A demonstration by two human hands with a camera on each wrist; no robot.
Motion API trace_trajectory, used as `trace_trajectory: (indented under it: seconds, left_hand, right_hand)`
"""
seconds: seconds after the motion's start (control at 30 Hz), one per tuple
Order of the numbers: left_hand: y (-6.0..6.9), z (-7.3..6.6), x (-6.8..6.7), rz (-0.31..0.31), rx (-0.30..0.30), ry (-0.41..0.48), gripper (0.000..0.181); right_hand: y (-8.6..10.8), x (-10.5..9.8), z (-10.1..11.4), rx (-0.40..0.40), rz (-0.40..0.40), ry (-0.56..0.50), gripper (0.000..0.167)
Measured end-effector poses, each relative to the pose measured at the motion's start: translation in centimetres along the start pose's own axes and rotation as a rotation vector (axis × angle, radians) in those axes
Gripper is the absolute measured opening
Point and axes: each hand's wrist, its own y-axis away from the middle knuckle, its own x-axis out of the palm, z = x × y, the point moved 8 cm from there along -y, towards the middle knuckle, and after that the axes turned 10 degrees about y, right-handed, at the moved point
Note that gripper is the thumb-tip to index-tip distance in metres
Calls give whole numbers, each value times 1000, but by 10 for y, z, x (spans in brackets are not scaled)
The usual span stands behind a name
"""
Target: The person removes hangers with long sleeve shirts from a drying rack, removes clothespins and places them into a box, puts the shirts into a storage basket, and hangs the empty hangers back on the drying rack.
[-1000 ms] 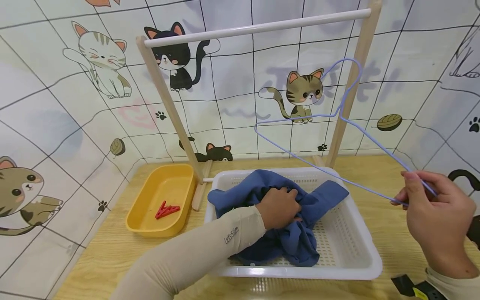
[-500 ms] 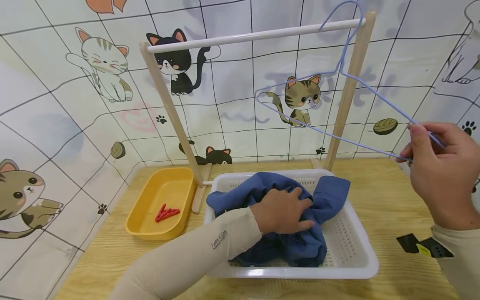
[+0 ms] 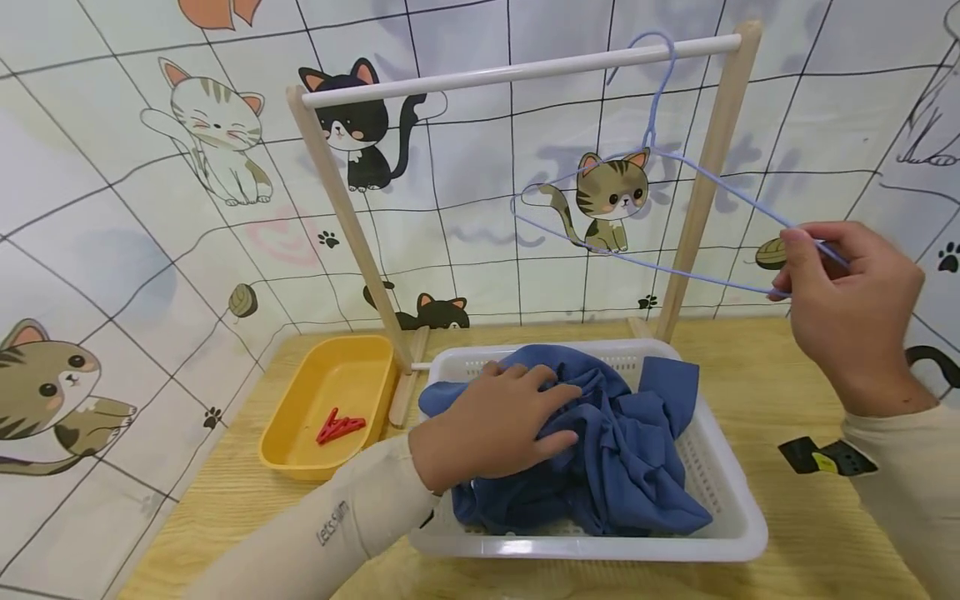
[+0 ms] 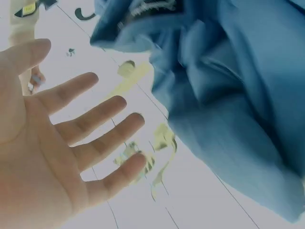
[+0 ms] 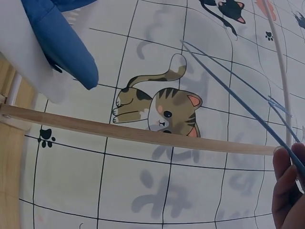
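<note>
A crumpled blue garment point(image 3: 622, 450) lies in the white perforated basket point(image 3: 600, 547). My left hand point(image 3: 495, 425) is over its left part with fingers spread; the left wrist view shows the bare palm and straight fingers apart from the cloth. A dark patch with light marks, perhaps a label point(image 4: 155, 8), shows on the garment. My right hand point(image 3: 855, 308) pinches one end of a thin blue wire hanger point(image 3: 650, 137), thumb against the fingers. The hanger's hook overlaps the white rod point(image 3: 517, 72) in the head view; whether it touches cannot be told.
A wooden-sided rack point(image 3: 708, 179) carries the rod behind the basket. The yellow tray point(image 3: 277, 454) on the left holds red clothespins point(image 3: 340, 427). Everything stands on a wood-grain table point(image 3: 757, 367) before a cat-patterned wall.
My right hand has lifted the hanger to rod height, then shifted it slightly left. My left hand has slid left across the garment, whose folds now spread further right.
</note>
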Motion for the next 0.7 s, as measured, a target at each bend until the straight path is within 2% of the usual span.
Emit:
trace_trajectory:
  seconds: [0.13, 0.33, 0.4, 0.53, 0.63, 0.7]
  left_hand:
    - [21, 23, -10, -89, -35, 23, 53]
    - [43, 66, -5, -202, -161, 111, 52]
    - [49, 78, -3, -239, -200, 128, 53]
    - [58, 96, 0, -290, -257, 141, 56]
    - [63, 107, 1, -305, -294, 144, 58]
    - [66, 115, 3, -309, -325, 158, 59]
  right_hand:
    - [7, 4, -7, 19, 27, -9, 26]
    - [21, 7, -22, 91, 110, -45, 28]
    - [28, 10, -32, 127, 163, -37, 36]
    - [46, 18, -62, 175, 331, 35, 57]
    - [60, 27, -78, 130, 493, 160, 61]
    - [70, 35, -82, 57, 591, 234, 61]
